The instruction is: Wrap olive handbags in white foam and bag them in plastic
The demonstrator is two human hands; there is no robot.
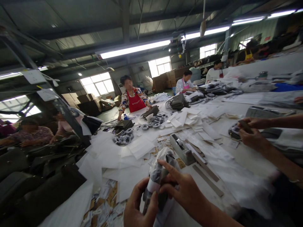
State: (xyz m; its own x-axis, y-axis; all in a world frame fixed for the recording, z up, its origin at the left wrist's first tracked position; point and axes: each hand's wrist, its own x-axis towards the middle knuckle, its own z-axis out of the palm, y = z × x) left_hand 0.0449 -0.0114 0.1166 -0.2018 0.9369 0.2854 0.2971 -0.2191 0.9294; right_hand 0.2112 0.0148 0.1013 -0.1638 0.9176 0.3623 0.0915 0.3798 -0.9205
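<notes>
A dark, folded bundle in clear plastic, with a white band round its middle, stands tilted over the table in front of me. My left hand is closed on its lower part, thumb on the near side. From the right, my right hand grips the bundle's side, its index finger stretched along the plastic near the top. The lower end is partly hidden by my hands. Just beyond, a grey tape dispenser sits on the table.
White sheets, paper scraps, grey strips and rolled grey straps cover the table. Dark bags are piled left. At right a co-worker's hands hold a dark piece. Other people work across the table, one in a red apron.
</notes>
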